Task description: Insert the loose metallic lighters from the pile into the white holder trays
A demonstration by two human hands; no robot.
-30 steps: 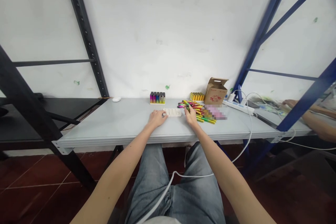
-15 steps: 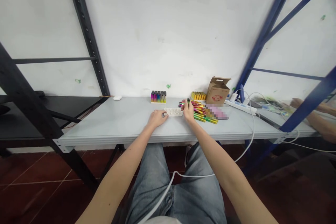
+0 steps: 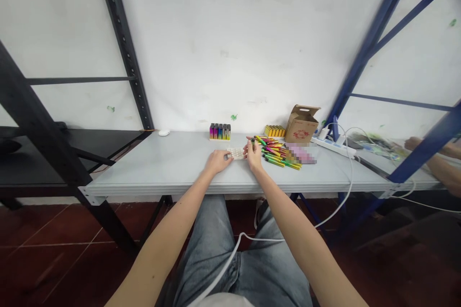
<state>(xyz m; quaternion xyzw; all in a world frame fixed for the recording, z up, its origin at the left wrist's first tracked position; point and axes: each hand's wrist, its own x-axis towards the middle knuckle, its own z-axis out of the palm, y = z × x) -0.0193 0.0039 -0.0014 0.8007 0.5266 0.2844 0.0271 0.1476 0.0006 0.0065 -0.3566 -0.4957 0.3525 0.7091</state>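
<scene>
My left hand is closed on the left end of a white tray with rows of small holes, which lies on the table in front of me. My right hand is at the tray's right end, fingers bent round a lighter whose dark end shows at the fingertips; the rest is hidden. Just right of that hand lies a loose pile of shiny green, gold, red and pink lighters. Behind the tray, a block of upright lighters with dark tops stands in rows in a white base.
Along the wall stand a block of yellow lighters and an open cardboard box. A blurred pink item lies before the box. Right of it are a white power strip and cables. Another person's arm shows far right.
My right hand has shifted slightly left, further over the tray's right end. My left hand keeps its hold on the tray. The whole view has moved a little.
</scene>
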